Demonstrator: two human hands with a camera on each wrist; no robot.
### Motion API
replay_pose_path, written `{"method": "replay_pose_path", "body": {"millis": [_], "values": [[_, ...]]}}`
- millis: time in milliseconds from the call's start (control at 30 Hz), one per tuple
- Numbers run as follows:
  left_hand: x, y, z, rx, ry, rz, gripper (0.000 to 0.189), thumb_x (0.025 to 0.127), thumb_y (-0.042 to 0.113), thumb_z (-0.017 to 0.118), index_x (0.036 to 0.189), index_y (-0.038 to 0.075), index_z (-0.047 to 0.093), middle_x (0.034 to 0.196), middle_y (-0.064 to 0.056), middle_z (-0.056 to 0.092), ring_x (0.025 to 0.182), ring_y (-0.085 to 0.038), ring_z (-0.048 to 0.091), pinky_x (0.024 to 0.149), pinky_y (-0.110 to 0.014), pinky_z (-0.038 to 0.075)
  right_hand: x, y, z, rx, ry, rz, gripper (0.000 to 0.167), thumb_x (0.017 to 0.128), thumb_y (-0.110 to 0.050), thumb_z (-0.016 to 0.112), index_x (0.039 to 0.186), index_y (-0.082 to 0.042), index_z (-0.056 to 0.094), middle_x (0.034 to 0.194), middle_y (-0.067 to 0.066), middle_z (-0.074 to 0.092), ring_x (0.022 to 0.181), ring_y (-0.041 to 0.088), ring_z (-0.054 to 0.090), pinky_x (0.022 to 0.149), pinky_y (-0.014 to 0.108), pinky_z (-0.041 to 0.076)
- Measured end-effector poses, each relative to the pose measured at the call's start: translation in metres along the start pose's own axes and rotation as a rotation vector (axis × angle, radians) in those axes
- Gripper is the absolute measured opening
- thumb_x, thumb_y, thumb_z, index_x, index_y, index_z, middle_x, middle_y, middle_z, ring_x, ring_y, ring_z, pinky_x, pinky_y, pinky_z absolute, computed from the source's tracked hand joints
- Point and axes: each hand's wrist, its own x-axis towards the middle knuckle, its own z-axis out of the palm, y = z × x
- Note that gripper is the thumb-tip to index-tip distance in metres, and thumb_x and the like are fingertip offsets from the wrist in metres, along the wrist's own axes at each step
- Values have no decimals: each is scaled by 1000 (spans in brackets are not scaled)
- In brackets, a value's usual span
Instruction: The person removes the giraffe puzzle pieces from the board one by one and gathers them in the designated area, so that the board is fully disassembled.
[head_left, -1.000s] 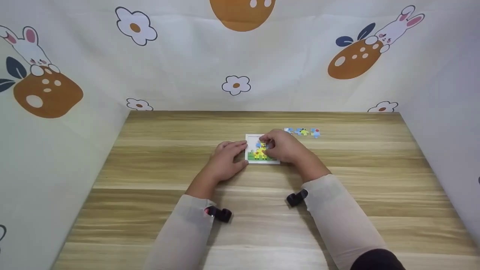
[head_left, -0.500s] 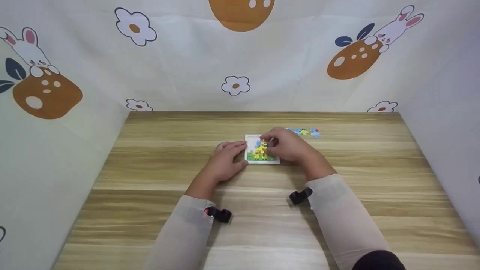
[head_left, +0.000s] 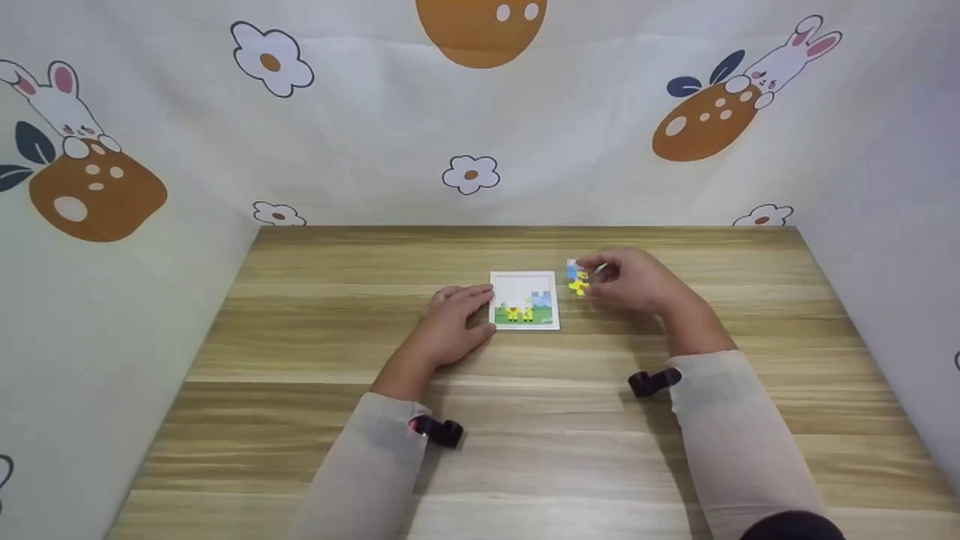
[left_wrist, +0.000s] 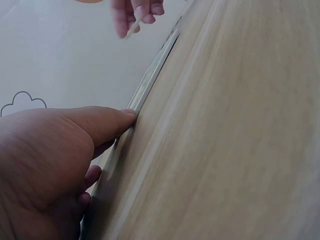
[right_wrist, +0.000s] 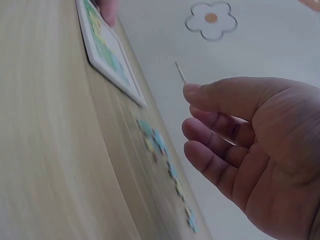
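A small white-framed jigsaw puzzle (head_left: 557,304) lies on the table, with green, yellow and blue pieces filling its lower and right part. Fingertips of my left hand (head_left: 451,322) rest along its left edge, and the thumb (left_wrist: 112,122) touches the near corner. Just right of the frame, my right hand (head_left: 637,281) pinches a puzzle piece (right_wrist: 180,72) between thumb and fingers. It looks yellow from above and thin, edge-on, in the right wrist view. Behind it lies a blue and white piece (head_left: 572,268); my right hand partly hides the other loose pieces.
Several loose puzzle pieces (right_wrist: 173,175) form a row on the wooden table (head_left: 525,450), right of the frame. A patterned cloth wall (head_left: 360,150) rises behind the table's far edge. Black wrist cameras (head_left: 654,382) sit on both sleeves.
My right hand has lifted the yellow piece out of the frame and carried it right, toward the loose pieces. The frame's middle now shows white backing. My left hand has stayed put.
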Motion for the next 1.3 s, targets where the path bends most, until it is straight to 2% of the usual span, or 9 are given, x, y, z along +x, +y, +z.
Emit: {"method": "replay_pose_path", "body": {"millis": [133, 267, 433, 633, 833, 1133, 1300], "values": [[1, -1, 1, 8, -4, -6, 61, 104, 42, 68, 161, 28, 50, 171, 14, 42, 163, -28, 27, 133, -61, 20, -6, 19, -15, -4, 17, 53, 48, 95, -16, 79, 141, -17, 70, 128, 10, 73, 114, 26, 67, 85, 27, 57], [2, -1, 1, 11, -6, -7, 61, 104, 43, 68, 162, 29, 50, 171, 14, 42, 163, -27, 27, 133, -61, 20, -9, 37, -24, -23, 31, 46, 47, 94, -16, 80, 141, -16, 70, 127, 12, 73, 114, 26, 67, 86, 25, 56], [0, -2, 0, 5, -3, -4, 61, 105, 43, 67, 162, 29, 50, 171, 15, 42, 163, -27, 27, 132, -60, 21, -7, 50, -24, -23, 26, 36, 47, 96, -16, 79, 141, -13, 69, 131, 12, 73, 114, 26, 65, 88, 23, 53], [1, -2, 1, 5, -5, -12, 62, 104, 44, 68, 162, 31, 50, 172, 14, 42, 163, -27, 27, 133, -60, 20, -3, 52, -17, 2, 41, 36, 44, 95, -15, 79, 138, -11, 71, 129, 13, 73, 113, 25, 65, 88, 23, 53], [1, -2, 1, 3, -3, -4, 63, 104, 43, 69, 162, 29, 50, 171, 15, 42, 163, -29, 28, 132, -59, 25, -2, 53, -14, 7, 37, 13, 44, 95, -11, 78, 138, -5, 70, 131, 16, 73, 117, 28, 69, 90, 21, 53], [1, -2, 0, -4, -3, -9, 63, 104, 43, 69, 162, 30, 49, 172, 15, 41, 162, -29, 28, 132, -60, 23, 0, 52, -10, -9, 48, 16, 43, 94, -9, 77, 136, -5, 71, 133, 14, 73, 118, 28, 68, 98, 33, 55], [1, -2, 1, 0, -7, -16, 63, 104, 44, 69, 162, 31, 49, 172, 16, 41, 162, -29, 28, 133, -60, 22, 1, 52, -10, -11, 51, 14, 43, 94, -9, 78, 137, -5, 70, 133, 15, 72, 117, 28, 68, 96, 29, 54]]}}
